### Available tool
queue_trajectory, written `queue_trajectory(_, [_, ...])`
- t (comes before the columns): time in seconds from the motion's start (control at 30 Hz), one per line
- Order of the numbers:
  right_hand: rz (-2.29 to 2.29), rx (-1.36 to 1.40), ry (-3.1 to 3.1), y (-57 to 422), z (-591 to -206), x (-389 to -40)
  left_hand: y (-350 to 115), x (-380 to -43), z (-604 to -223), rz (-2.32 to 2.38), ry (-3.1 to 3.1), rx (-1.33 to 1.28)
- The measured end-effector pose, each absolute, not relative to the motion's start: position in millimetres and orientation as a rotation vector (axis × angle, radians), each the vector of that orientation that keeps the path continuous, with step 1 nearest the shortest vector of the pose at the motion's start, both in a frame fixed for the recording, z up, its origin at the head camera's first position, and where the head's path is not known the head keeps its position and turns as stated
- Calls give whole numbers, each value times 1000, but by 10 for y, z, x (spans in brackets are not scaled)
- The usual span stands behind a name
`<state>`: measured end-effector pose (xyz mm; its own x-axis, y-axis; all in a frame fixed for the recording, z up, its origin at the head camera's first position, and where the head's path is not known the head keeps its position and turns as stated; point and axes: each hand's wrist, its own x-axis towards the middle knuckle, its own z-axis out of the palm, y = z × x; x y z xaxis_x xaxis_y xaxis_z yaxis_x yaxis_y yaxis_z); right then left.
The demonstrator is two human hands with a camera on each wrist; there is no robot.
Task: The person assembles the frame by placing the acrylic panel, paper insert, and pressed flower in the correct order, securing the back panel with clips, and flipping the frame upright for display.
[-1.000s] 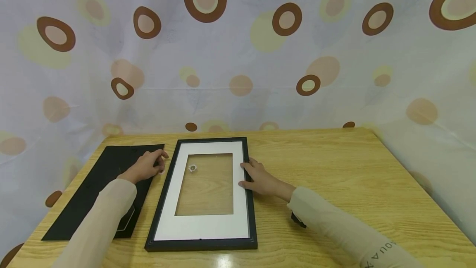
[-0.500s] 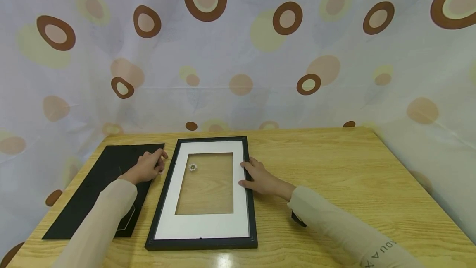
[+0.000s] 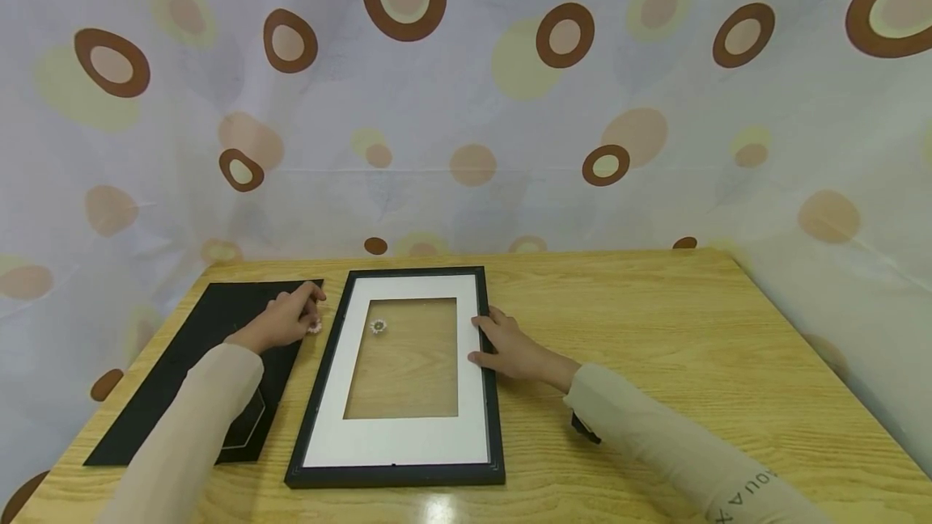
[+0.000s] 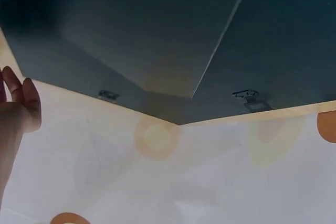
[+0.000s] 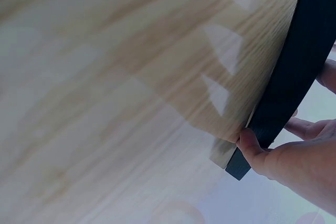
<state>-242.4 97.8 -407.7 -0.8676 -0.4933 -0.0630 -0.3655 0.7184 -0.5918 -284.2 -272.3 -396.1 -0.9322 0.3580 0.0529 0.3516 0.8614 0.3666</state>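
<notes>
A black picture frame [image 3: 393,475] with a white mat [image 3: 396,443] lies on the wooden table, with wood grain showing through its window. Inside that window, at the upper left, is a small white daisy-like flower [image 3: 378,327]. My right hand [image 3: 513,350] grips the frame's right side, thumb against the outer edge in the right wrist view. Left of the frame, my left hand [image 3: 280,320] is over the right edge of a black backing board [image 3: 182,362]. Its fingers are bent around a second small pale flower [image 3: 315,325], mostly hidden by them.
The wooden table [image 3: 619,314] extends right of the frame. Small metal clips [image 4: 245,94] sit along the backing board's edge in the left wrist view. A dark item [image 3: 585,429] shows below the right sleeve. A patterned curtain [image 3: 466,103] stands behind the table.
My left hand has shifted slightly left and away from me, and the pale flower at its fingers has moved with it. The right hand and the frame stay in place.
</notes>
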Motion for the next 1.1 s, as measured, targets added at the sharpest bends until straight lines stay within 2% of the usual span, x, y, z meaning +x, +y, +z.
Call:
queue_trajectory(0.47, [-861,-704,2709,983,-4076,-2423,-2602,-2860,-3725,730,2903,717])
queue_trajectory(0.67, [-860,-705,2711,979,-4075,-2421,-2420,-2875,-3736,742,2848,693])
queue_trajectory(1.1, [-860,-707,2712,980,-4076,-2422,-1928,-2856,-3755,719,2787,955])
